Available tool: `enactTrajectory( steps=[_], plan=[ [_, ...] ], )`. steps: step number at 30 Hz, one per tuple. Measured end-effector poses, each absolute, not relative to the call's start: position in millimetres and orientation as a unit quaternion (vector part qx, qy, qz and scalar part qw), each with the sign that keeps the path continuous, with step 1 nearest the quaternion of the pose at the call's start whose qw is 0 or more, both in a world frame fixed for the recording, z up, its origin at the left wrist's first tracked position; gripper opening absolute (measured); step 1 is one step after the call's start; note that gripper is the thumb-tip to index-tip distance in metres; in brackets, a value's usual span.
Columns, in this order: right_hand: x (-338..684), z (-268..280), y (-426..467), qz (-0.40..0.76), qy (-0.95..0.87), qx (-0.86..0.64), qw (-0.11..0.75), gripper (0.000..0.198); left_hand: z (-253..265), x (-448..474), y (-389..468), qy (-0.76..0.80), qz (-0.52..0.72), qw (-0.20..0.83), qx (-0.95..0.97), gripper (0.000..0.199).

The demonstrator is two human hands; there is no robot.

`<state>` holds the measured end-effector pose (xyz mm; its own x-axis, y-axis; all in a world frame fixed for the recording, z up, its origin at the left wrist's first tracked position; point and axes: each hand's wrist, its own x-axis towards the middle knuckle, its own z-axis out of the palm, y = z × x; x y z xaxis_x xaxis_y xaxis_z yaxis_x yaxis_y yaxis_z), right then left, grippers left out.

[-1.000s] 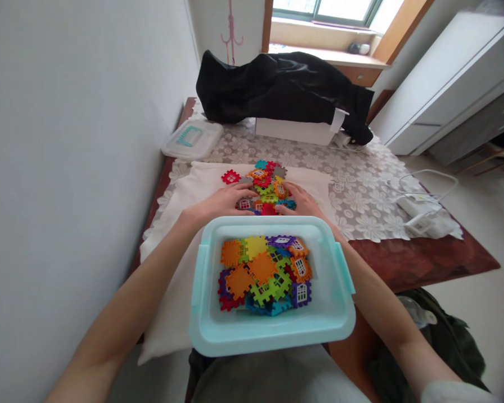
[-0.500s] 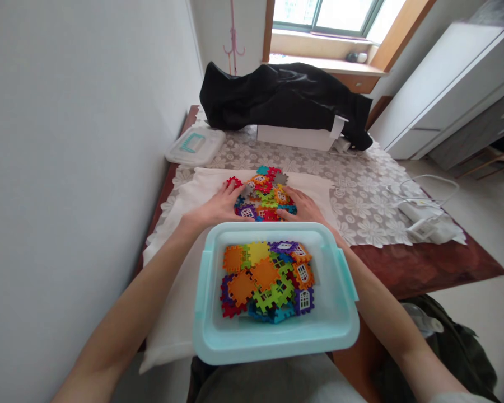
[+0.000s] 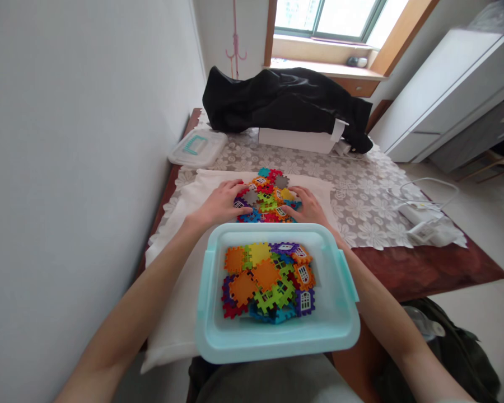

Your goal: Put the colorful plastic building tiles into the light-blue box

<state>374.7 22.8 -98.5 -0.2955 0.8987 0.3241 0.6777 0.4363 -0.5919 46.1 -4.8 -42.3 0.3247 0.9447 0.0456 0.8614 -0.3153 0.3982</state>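
Beyond the tub, a heap of colourful plastic interlocking building pieces (image 3: pixel 269 197) lies on a white cloth (image 3: pixel 174 296). My left hand (image 3: pixel 223 202) rests against the left side of the heap, fingers spread and curved around it. On the opposite side, my right hand (image 3: pixel 307 206) cups the heap's edge with thumb and fingers apart. Neither hand is closed on a piece. Nearer me stands a light turquoise plastic tub (image 3: pixel 277 344) between my forearms, with more pieces (image 3: pixel 265 274) inside, orange, green, yellow, purple, red and blue, some with white window grilles.
A clear lid with a turquoise handle (image 3: pixel 197 146) lies at the table's far left by the wall. Black cloth (image 3: pixel 285 101) covers a white box (image 3: pixel 296 139) at the back. To the right, a white device with a cable (image 3: pixel 428 218) sits on the lace tablecloth (image 3: pixel 367 215).
The pieces in the heap have shifted under my hands, with a grey one and a yellow one now showing more. My fingers have moved slightly; the tub's contents look the same.
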Motion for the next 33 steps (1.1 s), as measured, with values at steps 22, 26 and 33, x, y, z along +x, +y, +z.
enactTrajectory(
  steps=[22,26,33],
  plan=[
    [376,-103,24,0.188,-0.787,-0.502,0.307,0.051,-40,32,2,0.556,0.198,0.246,0.769,0.059],
    [375,-101,21,0.183,-0.775,-0.497,0.344,0.063,-44,31,3,0.561,0.189,0.244,0.768,0.050],
    [376,-90,19,0.142,-0.780,-0.493,0.357,0.067,-49,33,5,0.558,0.228,0.238,0.761,0.049]
  ],
)
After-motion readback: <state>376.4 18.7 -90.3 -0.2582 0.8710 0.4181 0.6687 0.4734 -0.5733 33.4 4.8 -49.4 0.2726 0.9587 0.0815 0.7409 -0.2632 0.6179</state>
